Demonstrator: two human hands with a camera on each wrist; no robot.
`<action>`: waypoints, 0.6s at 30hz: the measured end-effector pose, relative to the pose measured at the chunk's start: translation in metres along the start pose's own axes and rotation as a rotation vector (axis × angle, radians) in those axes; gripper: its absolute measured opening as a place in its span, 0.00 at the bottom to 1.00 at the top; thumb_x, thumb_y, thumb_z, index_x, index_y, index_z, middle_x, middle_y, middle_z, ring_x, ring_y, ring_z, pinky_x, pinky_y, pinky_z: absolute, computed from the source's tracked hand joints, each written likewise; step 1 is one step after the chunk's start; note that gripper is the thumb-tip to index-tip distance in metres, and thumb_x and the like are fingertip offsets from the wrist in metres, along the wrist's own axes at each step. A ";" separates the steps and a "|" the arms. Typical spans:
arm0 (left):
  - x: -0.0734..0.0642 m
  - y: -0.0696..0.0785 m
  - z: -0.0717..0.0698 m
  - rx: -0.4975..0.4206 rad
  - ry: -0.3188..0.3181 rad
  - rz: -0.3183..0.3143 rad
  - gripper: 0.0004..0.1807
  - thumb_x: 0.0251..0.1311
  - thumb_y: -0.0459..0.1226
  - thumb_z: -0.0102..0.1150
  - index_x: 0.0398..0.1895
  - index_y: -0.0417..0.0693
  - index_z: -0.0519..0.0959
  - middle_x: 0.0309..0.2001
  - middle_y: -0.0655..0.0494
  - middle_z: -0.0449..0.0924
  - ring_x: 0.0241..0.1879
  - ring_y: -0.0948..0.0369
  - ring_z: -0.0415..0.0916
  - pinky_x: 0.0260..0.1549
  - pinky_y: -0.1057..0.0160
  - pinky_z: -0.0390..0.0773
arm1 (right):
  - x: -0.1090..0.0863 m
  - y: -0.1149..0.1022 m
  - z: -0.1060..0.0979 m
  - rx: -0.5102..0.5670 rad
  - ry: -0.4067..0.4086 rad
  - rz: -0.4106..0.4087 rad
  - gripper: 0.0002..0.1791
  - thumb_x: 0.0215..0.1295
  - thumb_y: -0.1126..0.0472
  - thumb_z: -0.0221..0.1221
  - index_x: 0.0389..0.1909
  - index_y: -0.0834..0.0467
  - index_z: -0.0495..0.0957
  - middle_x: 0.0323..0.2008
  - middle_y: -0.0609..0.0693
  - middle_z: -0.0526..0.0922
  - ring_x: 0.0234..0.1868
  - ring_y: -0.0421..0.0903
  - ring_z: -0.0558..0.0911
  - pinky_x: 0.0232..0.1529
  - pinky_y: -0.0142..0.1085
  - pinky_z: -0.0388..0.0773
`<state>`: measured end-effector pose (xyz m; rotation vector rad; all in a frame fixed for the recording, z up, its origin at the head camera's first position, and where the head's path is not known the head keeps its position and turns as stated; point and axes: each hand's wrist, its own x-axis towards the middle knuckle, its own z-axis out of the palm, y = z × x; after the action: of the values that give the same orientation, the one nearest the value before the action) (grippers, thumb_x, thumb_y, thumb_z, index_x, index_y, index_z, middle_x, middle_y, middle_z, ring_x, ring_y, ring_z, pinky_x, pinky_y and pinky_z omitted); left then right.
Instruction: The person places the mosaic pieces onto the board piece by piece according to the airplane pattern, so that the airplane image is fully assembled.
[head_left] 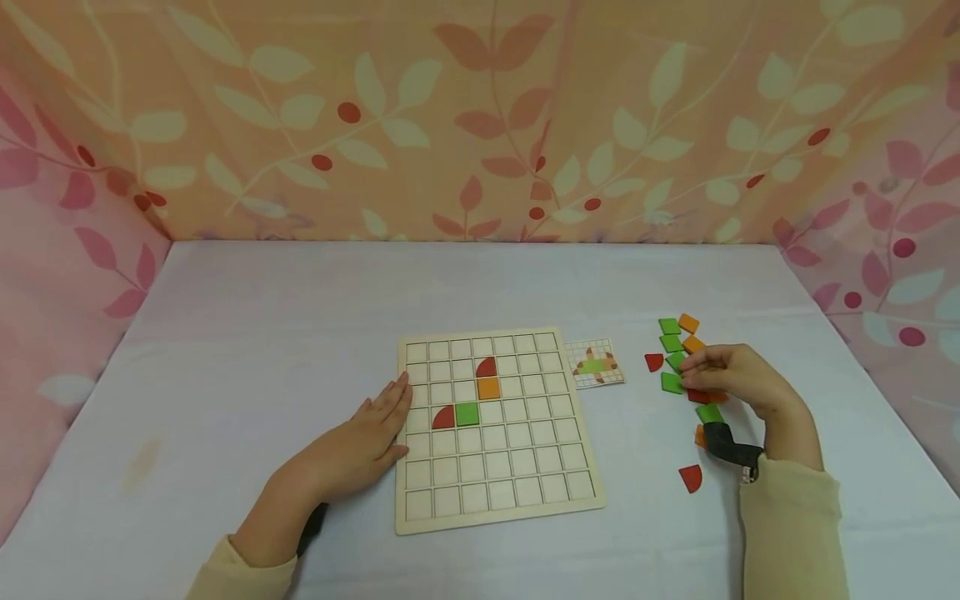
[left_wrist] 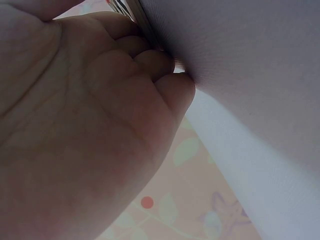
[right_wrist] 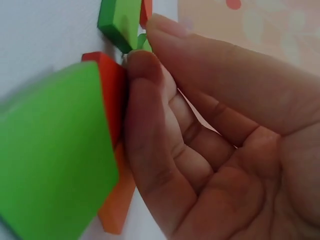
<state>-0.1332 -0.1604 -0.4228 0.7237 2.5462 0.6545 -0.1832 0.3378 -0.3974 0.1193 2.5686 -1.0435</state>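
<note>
A wooden grid board (head_left: 500, 518) lies at the middle, bearing a red quarter-circle tile (head_left: 444, 417), a green square tile (head_left: 467, 414), an orange square tile (head_left: 489, 388) and another red quarter-circle (head_left: 487, 367). My left hand (head_left: 358, 446) rests at the board's left edge, fingers extended onto the rim. To the right, my right hand (head_left: 731, 375) is over the loose tiles. Its thumb and forefinger pinch a green tile (head_left: 676, 362), of which a sliver shows between the fingertips in the right wrist view. A red tile (right_wrist: 113, 95) lies beside the forefinger.
A small pattern card (head_left: 596, 363) lies against the board's right side. Loose green, orange and red tiles are scattered around my right hand, among them a red quarter-circle (head_left: 691, 478) nearer me. A floral curtain (head_left: 480, 125) borders the white tabletop (head_left: 285, 333).
</note>
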 end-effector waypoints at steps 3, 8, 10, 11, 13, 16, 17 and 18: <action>-0.001 0.000 0.001 0.001 -0.002 -0.003 0.38 0.68 0.39 0.48 0.72 0.33 0.43 0.75 0.45 0.31 0.73 0.49 0.34 0.68 0.46 0.45 | 0.001 -0.001 0.001 -0.028 -0.009 -0.012 0.21 0.59 0.57 0.65 0.46 0.69 0.78 0.34 0.51 0.84 0.35 0.38 0.79 0.43 0.33 0.72; -0.001 -0.001 0.001 -0.001 0.001 -0.002 0.37 0.68 0.39 0.48 0.72 0.33 0.43 0.75 0.45 0.31 0.73 0.49 0.34 0.68 0.46 0.45 | 0.002 -0.005 0.004 -0.063 -0.033 -0.012 0.21 0.58 0.58 0.65 0.46 0.69 0.78 0.35 0.51 0.83 0.33 0.39 0.78 0.36 0.28 0.75; -0.001 0.000 0.001 -0.003 0.003 -0.001 0.37 0.68 0.39 0.48 0.72 0.33 0.43 0.75 0.45 0.31 0.73 0.49 0.34 0.68 0.46 0.45 | 0.002 -0.008 0.005 -0.083 -0.034 -0.012 0.21 0.57 0.58 0.66 0.46 0.68 0.78 0.34 0.50 0.82 0.33 0.39 0.77 0.34 0.29 0.75; -0.001 0.000 0.001 -0.003 0.003 0.000 0.37 0.68 0.39 0.48 0.72 0.33 0.43 0.75 0.45 0.31 0.73 0.49 0.34 0.68 0.46 0.45 | 0.002 -0.009 0.005 -0.095 -0.031 -0.011 0.21 0.56 0.58 0.66 0.45 0.68 0.78 0.33 0.50 0.81 0.32 0.40 0.76 0.34 0.29 0.74; -0.001 0.000 0.001 -0.002 0.004 0.001 0.37 0.68 0.39 0.48 0.72 0.33 0.43 0.74 0.44 0.31 0.73 0.48 0.34 0.68 0.46 0.45 | 0.003 -0.010 0.007 -0.107 -0.027 -0.005 0.20 0.55 0.59 0.67 0.44 0.68 0.79 0.32 0.49 0.80 0.31 0.40 0.74 0.31 0.30 0.74; 0.000 0.000 0.001 -0.001 0.004 0.002 0.37 0.68 0.39 0.48 0.72 0.33 0.43 0.75 0.44 0.32 0.73 0.49 0.34 0.68 0.46 0.45 | 0.003 -0.013 0.008 -0.119 -0.024 0.000 0.19 0.54 0.60 0.68 0.43 0.68 0.79 0.31 0.49 0.79 0.31 0.42 0.74 0.30 0.31 0.74; 0.000 0.001 0.001 0.000 0.004 0.003 0.37 0.68 0.39 0.48 0.72 0.33 0.43 0.74 0.44 0.32 0.73 0.49 0.34 0.68 0.46 0.45 | 0.003 -0.013 0.009 -0.118 -0.025 0.002 0.18 0.54 0.60 0.68 0.42 0.68 0.79 0.30 0.49 0.79 0.31 0.42 0.74 0.29 0.31 0.74; 0.000 0.001 0.001 0.000 0.004 0.004 0.37 0.68 0.39 0.48 0.72 0.33 0.43 0.74 0.44 0.32 0.73 0.49 0.35 0.68 0.46 0.45 | 0.003 -0.014 0.009 -0.116 -0.025 0.000 0.18 0.54 0.61 0.68 0.42 0.68 0.79 0.30 0.50 0.79 0.31 0.43 0.74 0.29 0.31 0.74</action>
<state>-0.1323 -0.1597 -0.4233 0.7284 2.5493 0.6574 -0.1857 0.3215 -0.3954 0.0762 2.5995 -0.8872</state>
